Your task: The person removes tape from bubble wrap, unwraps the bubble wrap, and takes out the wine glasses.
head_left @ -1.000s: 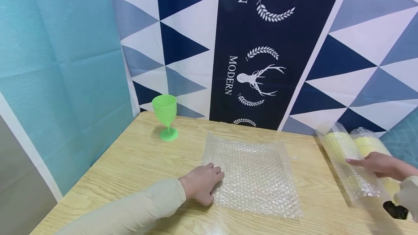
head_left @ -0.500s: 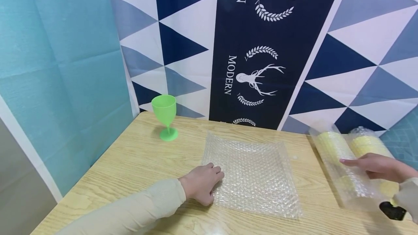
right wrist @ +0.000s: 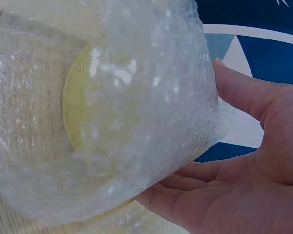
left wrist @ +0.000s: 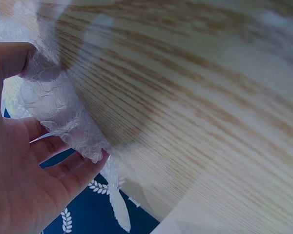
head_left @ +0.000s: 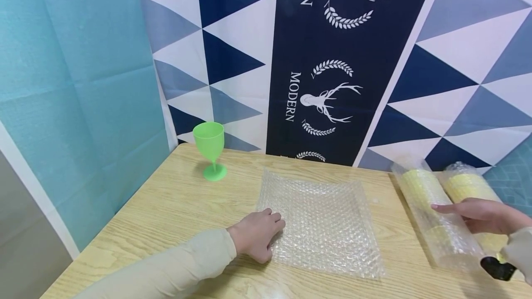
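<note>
A clear bubble wrap sheet (head_left: 320, 225) lies flat on the wooden table. At its left edge is my left hand (head_left: 257, 234); in the left wrist view its thumb and curled fingers hold the edge of the bubble wrap (left wrist: 63, 112). A bubble wrap bundle (head_left: 432, 211) with something yellow inside lies at the right, and my right hand (head_left: 484, 213) grips it. In the right wrist view the thumb is on one side of the bundle (right wrist: 146, 97) and the fingers are under the other. The wrap blurs the yellow thing's shape.
A green plastic goblet (head_left: 210, 149) stands upright at the table's back left. Another wrapped yellow bundle (head_left: 471, 183) lies behind the right hand. A patterned cloth (head_left: 324, 59) hangs behind the table (head_left: 166, 225), and a teal cloth (head_left: 83, 82) hangs at the left.
My right hand has shifted slightly left, bringing the gripped bundle with it, mostly in the first half second. My left hand and the sheet have stayed in place.
</note>
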